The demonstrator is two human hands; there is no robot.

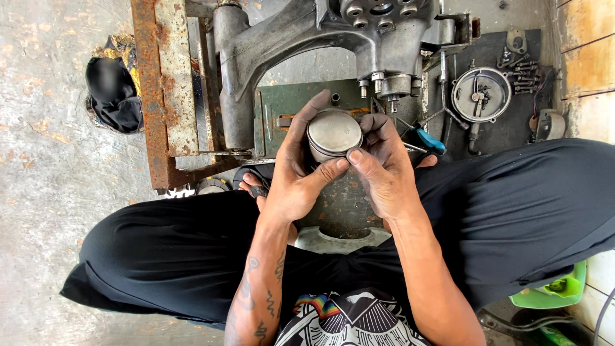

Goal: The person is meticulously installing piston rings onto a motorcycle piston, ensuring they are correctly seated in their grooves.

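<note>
While both hands close around it, the round grey metal piston sits between the left hand and the right hand, thumbs on its near side. Just beyond stands a grey cast engine casing; far right lies a round metal cover.

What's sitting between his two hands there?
A round grey metal piston, crown up, in the head view. The left hand cups its left side and the right hand its right; both thumbs meet at its near edge.
</note>
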